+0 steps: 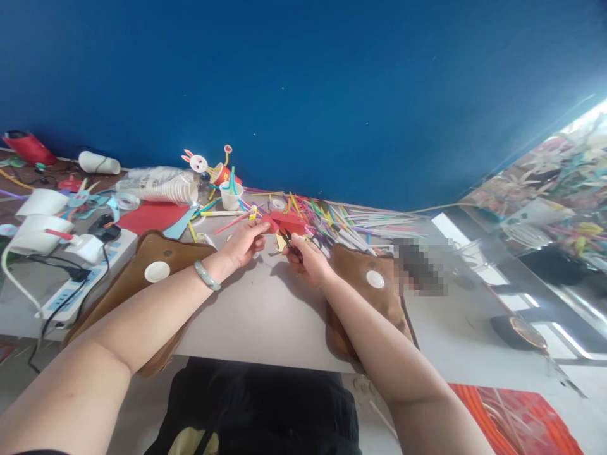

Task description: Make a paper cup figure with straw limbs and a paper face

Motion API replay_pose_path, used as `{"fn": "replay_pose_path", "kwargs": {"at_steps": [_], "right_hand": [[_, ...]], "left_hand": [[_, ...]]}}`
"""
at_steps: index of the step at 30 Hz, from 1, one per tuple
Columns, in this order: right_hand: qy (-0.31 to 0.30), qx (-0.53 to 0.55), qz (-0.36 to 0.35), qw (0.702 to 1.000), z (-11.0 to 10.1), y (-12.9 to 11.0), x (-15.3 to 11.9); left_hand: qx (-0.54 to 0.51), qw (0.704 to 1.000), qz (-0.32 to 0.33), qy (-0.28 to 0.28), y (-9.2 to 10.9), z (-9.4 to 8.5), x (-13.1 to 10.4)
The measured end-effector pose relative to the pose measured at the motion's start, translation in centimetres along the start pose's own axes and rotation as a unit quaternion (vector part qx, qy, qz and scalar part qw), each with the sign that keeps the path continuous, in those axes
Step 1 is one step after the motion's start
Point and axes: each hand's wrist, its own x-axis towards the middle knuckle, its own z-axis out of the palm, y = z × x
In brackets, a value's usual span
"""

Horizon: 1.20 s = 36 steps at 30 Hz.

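Observation:
Pinched in the fingertips of my left hand (246,240) is a piece of red paper (290,221), held above the table. My right hand (308,258) grips a pair of dark scissors (291,245), whose blades meet the paper from below. How far the blades are apart cannot be made out. Beyond my hands lies a loose spread of coloured craft sticks (332,218). Brown cushions rest under each forearm, the left cushion (175,253) and the right cushion (351,265), each with a white round patch.
A power strip (80,278) with plugs and black cords sits at the left. Behind it are stacked paper cups (165,189), red paper sheets (152,217) and a cup with a rabbit face (198,163). Clear plastic and a tape roll (519,332) lie at the right.

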Motion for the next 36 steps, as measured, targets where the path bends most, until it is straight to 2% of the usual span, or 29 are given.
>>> {"fn": "replay_pose_path", "kwargs": {"at_steps": [13, 20, 28, 32, 36], "right_hand": [[0.004, 0.001, 0.002, 1.000, 0.04, 0.02, 0.03], [-0.008, 0.003, 0.005, 1.000, -0.01, 0.04, -0.01], [-0.013, -0.001, 0.011, 1.000, -0.04, 0.06, 0.01], [-0.014, -0.001, 0.021, 1.000, -0.15, -0.16, -0.02], [-0.023, -0.002, 0.022, 0.999, -0.19, -0.24, -0.02]], "left_hand": [[0.016, 1.000, 0.004, -0.003, -0.20, -0.15, 0.05], [0.072, 0.997, 0.037, -0.001, -0.34, 0.02, -0.15], [0.147, 0.984, 0.089, -0.044, -0.88, -0.21, -0.26], [0.198, 0.973, 0.100, -0.068, -0.74, -0.40, -0.41], [0.204, 0.971, 0.103, -0.075, -0.63, -0.52, -0.44]]}}
